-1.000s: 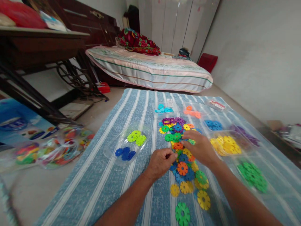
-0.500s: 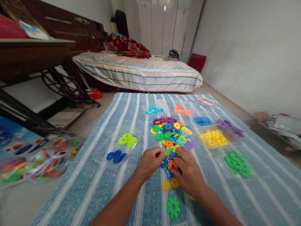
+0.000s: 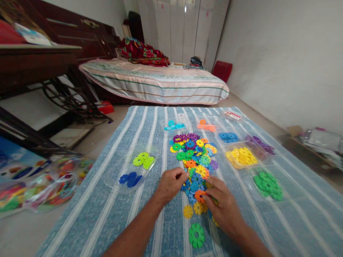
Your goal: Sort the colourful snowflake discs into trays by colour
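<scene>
From my remote seat, the right hand [image 3: 206, 187] has drawn back to the near right side of a heap of notched plastic discs [image 3: 195, 178], at an orange disc [image 3: 199, 196], while the left hand [image 3: 171, 184] stays at the heap's left edge; work now seems centred nearer. The left fingers [image 3: 184, 175] nearly meet, the right ones curl apart, and I cannot tell whether either grips a disc. The heap lies mid-counter [image 3: 107, 217] on striped blue, among clear trays [image 3: 261, 151], a bed [image 3: 160, 84] beyond, a pale wall [image 3: 281, 53] right.
</scene>
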Demonstrator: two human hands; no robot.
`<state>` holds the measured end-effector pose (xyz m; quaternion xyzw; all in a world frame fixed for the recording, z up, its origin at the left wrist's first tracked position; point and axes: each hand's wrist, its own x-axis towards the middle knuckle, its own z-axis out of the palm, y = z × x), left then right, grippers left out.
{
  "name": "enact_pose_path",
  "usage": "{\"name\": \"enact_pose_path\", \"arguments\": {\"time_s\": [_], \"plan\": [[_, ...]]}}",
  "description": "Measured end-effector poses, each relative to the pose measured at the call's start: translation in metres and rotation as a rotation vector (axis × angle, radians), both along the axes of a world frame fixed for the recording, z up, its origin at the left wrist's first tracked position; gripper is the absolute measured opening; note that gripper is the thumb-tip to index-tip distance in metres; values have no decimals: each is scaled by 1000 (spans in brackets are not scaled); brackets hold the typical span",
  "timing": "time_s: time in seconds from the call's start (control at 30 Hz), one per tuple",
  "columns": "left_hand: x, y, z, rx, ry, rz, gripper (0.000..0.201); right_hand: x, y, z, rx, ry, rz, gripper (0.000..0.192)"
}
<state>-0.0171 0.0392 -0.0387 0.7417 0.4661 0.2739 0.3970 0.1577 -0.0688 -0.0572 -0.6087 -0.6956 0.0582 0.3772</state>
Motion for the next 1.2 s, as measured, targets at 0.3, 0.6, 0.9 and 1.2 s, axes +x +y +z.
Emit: {"name": "enact_pose_path", "arguments": {"time_s": [0.3,0.6,0.9,1.2], "plan": [[0,2,2,-29,5,0,35,6,2,17,21,73,-17,13],[-2,2,0,-26,21,1,36,28,9,22,-27,87,-85,14],[-2,1,0,-23,15,12,36,28,15,19,-106,127,-60,17],[-3,1,-1,-21,20,7,36,76,139,89,21,-150,-114,18]]}}
